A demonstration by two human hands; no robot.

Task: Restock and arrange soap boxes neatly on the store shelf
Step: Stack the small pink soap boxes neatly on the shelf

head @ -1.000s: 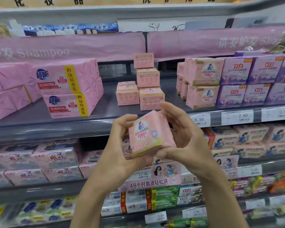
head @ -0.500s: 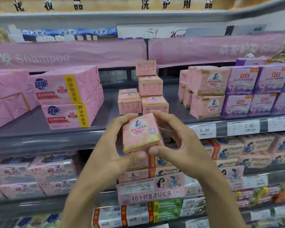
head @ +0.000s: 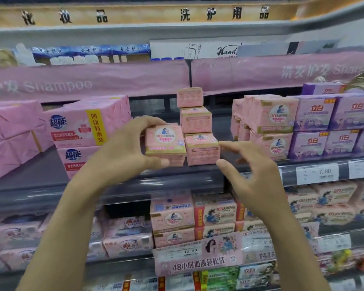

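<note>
Raised from in front of the lower shelves, the pink soap box (head: 165, 141) is now at the near edge of the middle shelf (head: 51, 175), seemingly atop a matching box and just beside a three-high stack (head: 195, 122) on its right. The left hand (head: 122, 152) alone pinches it, thumb under and fingers over, while the right hand (head: 254, 171) has let go, fingers spread and empty. Released crooked, this small square carton, with its round blue-figure logo and olive bottom band, could slip off or topple the uneven stack.
</note>
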